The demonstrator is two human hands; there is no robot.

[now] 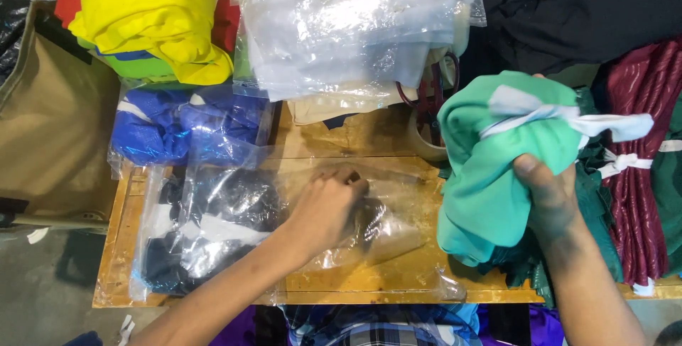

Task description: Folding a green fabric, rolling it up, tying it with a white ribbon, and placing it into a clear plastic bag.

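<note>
My right hand (550, 200) grips a bunched light green garment (497, 154) tied with a white strip, held above the right side of the wooden table (369, 278). My left hand (327, 207) lies with fingers curled on a clear plastic bag (387, 229) spread flat on the table's middle; the bag looks empty. Just left of that hand sits a bagged dark garment (213, 225) with white trim.
A bagged blue garment (188, 126) lies at the back left. Behind it are folded yellow cloth (160, 19) and a stack of clear bags (355, 26). Maroon striped cloth (643, 175) and dark green cloth lie at the right. A tape roll (423, 140) and red scissors stand behind.
</note>
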